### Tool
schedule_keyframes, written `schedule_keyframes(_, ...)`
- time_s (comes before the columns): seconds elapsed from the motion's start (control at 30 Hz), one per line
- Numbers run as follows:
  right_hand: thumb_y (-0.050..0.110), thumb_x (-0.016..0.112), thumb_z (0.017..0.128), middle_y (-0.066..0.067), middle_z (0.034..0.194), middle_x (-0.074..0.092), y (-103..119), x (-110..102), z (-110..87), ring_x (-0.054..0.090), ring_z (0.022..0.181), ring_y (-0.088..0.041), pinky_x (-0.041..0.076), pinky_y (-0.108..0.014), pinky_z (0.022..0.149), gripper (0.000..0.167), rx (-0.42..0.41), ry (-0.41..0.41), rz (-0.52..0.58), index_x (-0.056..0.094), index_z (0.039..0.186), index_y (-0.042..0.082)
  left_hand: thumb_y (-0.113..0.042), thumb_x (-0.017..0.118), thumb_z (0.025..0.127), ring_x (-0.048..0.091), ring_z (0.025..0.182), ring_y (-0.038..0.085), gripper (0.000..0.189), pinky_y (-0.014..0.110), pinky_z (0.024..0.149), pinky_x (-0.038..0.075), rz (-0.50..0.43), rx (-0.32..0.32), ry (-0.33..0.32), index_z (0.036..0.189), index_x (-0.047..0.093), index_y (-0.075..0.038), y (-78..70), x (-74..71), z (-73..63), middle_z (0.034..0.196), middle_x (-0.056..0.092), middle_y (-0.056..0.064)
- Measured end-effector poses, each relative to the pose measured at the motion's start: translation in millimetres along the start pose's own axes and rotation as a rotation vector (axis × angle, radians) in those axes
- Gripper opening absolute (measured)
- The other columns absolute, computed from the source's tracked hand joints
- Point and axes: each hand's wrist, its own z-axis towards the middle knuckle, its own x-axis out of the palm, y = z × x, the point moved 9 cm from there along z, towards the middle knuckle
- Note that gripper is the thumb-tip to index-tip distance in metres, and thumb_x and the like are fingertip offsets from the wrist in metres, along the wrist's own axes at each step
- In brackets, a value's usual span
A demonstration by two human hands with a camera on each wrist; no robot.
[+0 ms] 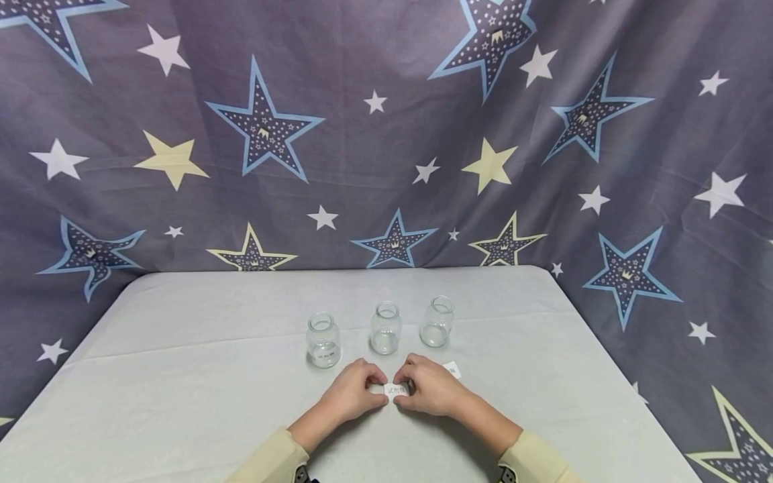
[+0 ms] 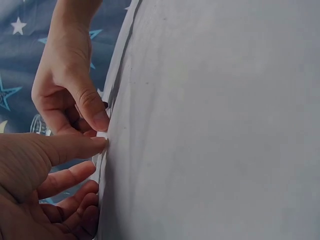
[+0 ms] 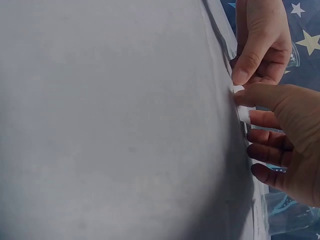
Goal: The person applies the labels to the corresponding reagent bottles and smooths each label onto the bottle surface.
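Note:
In the head view, a small white paper label (image 1: 395,390) with handwriting lies low over the table between both hands. The left hand (image 1: 355,390) holds its left edge with thumb and forefinger. At the opposite edge, the right hand (image 1: 430,386) pinches it with thumb and forefinger, the other fingers loosely bent. A white strip of the label (image 3: 244,114) shows by the right thumb in the right wrist view. Just behind the hands stand three open glass jars: a left jar (image 1: 323,341) with writing low on its front, a middle jar (image 1: 386,329) and a right jar (image 1: 436,323).
A second white label (image 1: 451,369) lies beyond the right hand, partly hidden by it. Pale cloth covers the table (image 1: 199,376). A star-patterned curtain (image 1: 350,147) hangs behind and along the sides.

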Motion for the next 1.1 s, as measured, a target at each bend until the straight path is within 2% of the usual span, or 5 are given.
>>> schedule_keyframes(0.23, 0.026, 0.073, 0.072, 0.007, 0.083, 0.057, -1.3, -6.4, -1.3, 0.046, 0.070, -0.002, 0.039, -0.014, 0.062, 0.020, -0.016, -0.050, 0.038, 0.069, 0.089, 0.016, -0.016, 0.077, 0.070, 0.044, 0.066, 0.008, 0.018, 0.019, 0.059, 0.037, -0.062, 0.025, -0.056, 0.085, 0.068, -0.010, 2.0, -5.9, -0.9, 0.073, 0.052, -0.001)
schedule_keyframes(0.53, 0.024, 0.074, 0.074, 0.005, 0.082, 0.057, -4.0, -14.5, -1.3, 0.049, 0.067, -0.004, 0.041, -0.015, 0.060, 0.020, -0.006, -0.105, 0.095, 0.068, 0.090, 0.013, -0.010, 0.072, 0.075, 0.045, 0.063, 0.000, 0.007, 0.017, 0.057, 0.040, -0.141, 0.046, -0.107, 0.081, 0.069, -0.009, -1.7, -12.9, -2.5, 0.072, 0.056, 0.000)
schedule_keyframes(0.73, 0.023, 0.074, 0.075, 0.006, 0.081, 0.056, -5.9, -18.9, 0.2, 0.050, 0.068, -0.005, 0.041, -0.015, 0.060, 0.018, 0.019, -0.130, 0.134, 0.068, 0.089, 0.014, -0.013, 0.070, 0.080, 0.048, 0.066, 0.000, 0.004, 0.016, 0.061, 0.043, -0.196, 0.033, -0.093, 0.082, 0.070, -0.010, -0.4, -13.9, -2.5, 0.075, 0.058, -0.004)
schedule_keyframes(0.97, 0.022, 0.075, 0.075, 0.004, 0.080, 0.056, -7.0, -21.8, -0.1, 0.049, 0.065, -0.006, 0.039, -0.016, 0.059, 0.016, 0.025, -0.142, 0.178, 0.068, 0.088, 0.014, -0.014, 0.069, 0.082, 0.053, 0.069, 0.003, 0.008, 0.017, 0.062, 0.046, -0.300, 0.005, -0.033, 0.084, 0.071, -0.007, 2.4, -10.5, -2.6, 0.078, 0.063, -0.001)
schedule_keyframes(1.1, 0.022, 0.074, 0.075, 0.004, 0.081, 0.056, -6.6, -22.2, 0.4, 0.049, 0.065, -0.007, 0.038, -0.015, 0.058, 0.016, 0.027, -0.139, 0.187, 0.069, 0.088, 0.015, -0.014, 0.069, 0.082, 0.054, 0.067, 0.004, 0.009, 0.017, 0.061, 0.046, -0.331, -0.001, -0.022, 0.085, 0.070, -0.005, 3.4, -9.0, -2.6, 0.077, 0.064, 0.001)
